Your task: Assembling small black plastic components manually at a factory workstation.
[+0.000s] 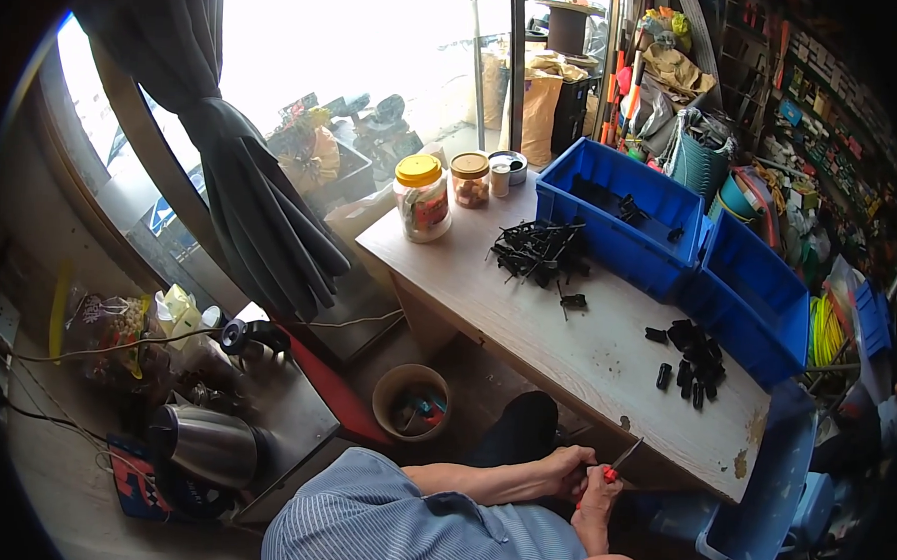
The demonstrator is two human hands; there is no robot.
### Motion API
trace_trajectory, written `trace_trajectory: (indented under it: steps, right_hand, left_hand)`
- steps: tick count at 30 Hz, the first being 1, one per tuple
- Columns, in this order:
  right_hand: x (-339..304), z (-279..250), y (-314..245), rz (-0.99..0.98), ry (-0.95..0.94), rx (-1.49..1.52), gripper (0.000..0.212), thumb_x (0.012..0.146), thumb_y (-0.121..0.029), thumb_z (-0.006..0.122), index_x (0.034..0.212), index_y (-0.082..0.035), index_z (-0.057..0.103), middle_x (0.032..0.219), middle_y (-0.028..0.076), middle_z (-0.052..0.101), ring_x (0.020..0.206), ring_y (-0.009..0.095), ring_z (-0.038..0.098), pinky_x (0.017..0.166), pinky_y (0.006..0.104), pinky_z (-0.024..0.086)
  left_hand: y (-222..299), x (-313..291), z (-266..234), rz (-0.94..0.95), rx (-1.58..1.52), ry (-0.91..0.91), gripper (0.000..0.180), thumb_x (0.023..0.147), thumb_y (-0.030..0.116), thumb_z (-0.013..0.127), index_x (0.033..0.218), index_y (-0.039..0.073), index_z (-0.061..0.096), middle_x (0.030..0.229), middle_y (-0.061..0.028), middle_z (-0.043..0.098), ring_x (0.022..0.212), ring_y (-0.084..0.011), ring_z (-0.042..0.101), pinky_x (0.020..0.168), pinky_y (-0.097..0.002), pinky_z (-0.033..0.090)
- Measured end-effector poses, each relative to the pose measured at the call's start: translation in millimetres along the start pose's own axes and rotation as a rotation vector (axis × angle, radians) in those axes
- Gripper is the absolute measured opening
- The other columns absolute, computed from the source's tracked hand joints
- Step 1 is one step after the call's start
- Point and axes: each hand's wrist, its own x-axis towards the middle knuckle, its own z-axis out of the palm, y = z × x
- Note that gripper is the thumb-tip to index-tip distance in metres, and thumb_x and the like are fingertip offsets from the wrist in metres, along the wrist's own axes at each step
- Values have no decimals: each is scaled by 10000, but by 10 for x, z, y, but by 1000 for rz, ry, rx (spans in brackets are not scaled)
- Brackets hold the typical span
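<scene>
Above my lap, close to the table's front edge, both my hands work side by side. My right hand [596, 501] is closed around a red-handled tool [611, 474] with a narrow, pointed metal blade; its exact kind is unclear. Beside it, my left hand [564, 471] has its fingers curled together, and whatever they pinch is hidden. On the pale wooden table [478, 281] lies a tangled pile of black parts with thin stems [538, 250]. One similar black piece [573, 301] sits apart from it. Farther right is a group of short black cylindrical parts [698, 357].
Two blue bins [610, 249] [758, 294] line the table's far side; the left one holds some black parts. Lidded jars [422, 201] stand at the far left corner. A waste bin [411, 404] is on the floor. A metal kettle [206, 445] stands on the left cabinet.
</scene>
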Motion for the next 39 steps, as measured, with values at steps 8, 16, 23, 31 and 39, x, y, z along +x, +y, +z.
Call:
trace_trajectory:
  steps: [8,16,23,31,39]
  right_hand:
    - [116,-39,-119,-4,-51,117,122,861,-180,642,824,-123,541,628,-13,493,502,94,464,445,242,385]
    - [217,-136,-46,15,-13,241,122,869,-235,627,855,-134,559,660,-20,508,545,98,490,452,253,393]
    - [190,-107,-3,12,13,274,130,881,-251,620,881,-127,581,723,-19,542,619,105,526,535,268,437]
    - [217,-111,66,-45,-65,264,133,872,-239,619,902,-113,588,825,-8,557,775,133,569,664,292,482]
    - [83,-95,33,34,173,245,194,857,-282,627,902,-95,598,875,15,582,808,139,579,680,294,496]
  left_hand:
    - [157,-207,-40,344,363,-122,215,939,215,532,1046,39,593,686,-45,597,551,-146,556,524,-259,470]
    - [156,-334,-201,648,513,-505,452,955,115,532,1377,-20,445,1052,-103,644,884,-135,626,775,-281,561]
    - [309,-384,-302,1017,1071,-512,515,888,100,670,1351,-23,480,1172,-159,604,1072,-261,621,883,-367,530]
    - [135,-384,-199,1409,1301,-245,318,854,90,685,1117,-32,554,1003,-183,624,905,-353,650,757,-397,540]
    - [16,-463,-83,1261,1150,-72,229,845,67,675,1044,-12,592,810,-198,653,723,-315,691,614,-364,547]
